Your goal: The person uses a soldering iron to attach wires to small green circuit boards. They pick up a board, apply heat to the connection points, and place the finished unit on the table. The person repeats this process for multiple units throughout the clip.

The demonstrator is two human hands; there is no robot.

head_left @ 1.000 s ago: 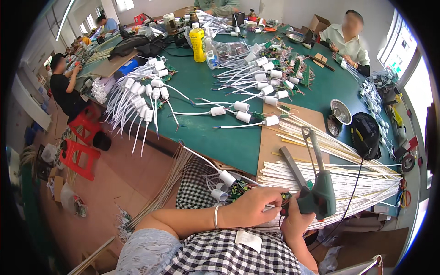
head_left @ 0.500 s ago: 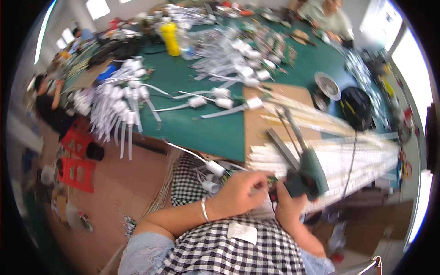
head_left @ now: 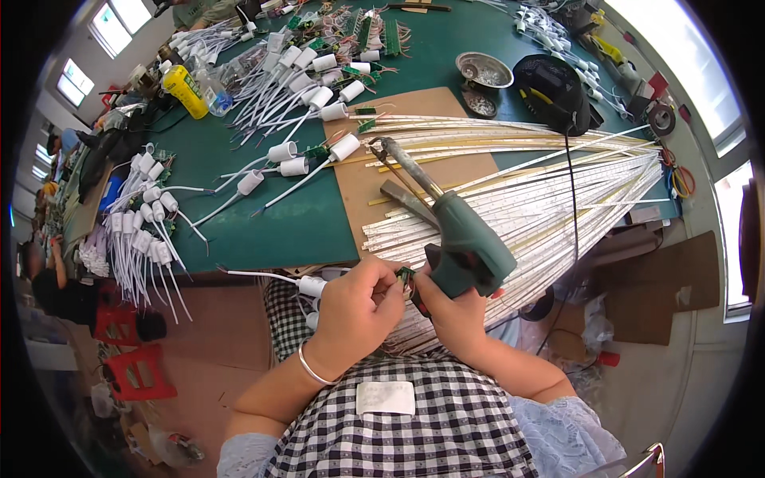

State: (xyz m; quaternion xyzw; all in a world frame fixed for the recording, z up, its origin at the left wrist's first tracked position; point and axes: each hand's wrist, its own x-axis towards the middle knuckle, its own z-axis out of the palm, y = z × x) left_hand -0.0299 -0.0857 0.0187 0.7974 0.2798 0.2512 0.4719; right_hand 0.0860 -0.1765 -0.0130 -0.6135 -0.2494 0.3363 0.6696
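Observation:
My left hand (head_left: 362, 307), with a white bangle at the wrist, pinches a small green circuit board (head_left: 406, 275) between thumb and forefinger. Beside it, a white plastic cap with a white cable (head_left: 311, 286) hangs at the table edge, partly behind the hand. My right hand (head_left: 456, 317) is closed round the grip of a dark green soldering gun (head_left: 470, 243), its fingertips close to the board. The gun's metal nozzle (head_left: 414, 171) points away over the table, above a grey metal bar (head_left: 408, 204). Part of the grip is hidden.
Long white LED strips (head_left: 550, 191) fan out to the right on cardboard (head_left: 347, 199). White caps with cables (head_left: 143, 235) lie left and at the back. A metal bowl (head_left: 484, 70) and black cap (head_left: 551, 94) stand beyond. A black cord (head_left: 571, 199) crosses the strips.
The view has swung, so the table things appear lower-left to upper-left of before. Both hands have drawn closer together at the board, and the gun's nozzle has tilted further left.

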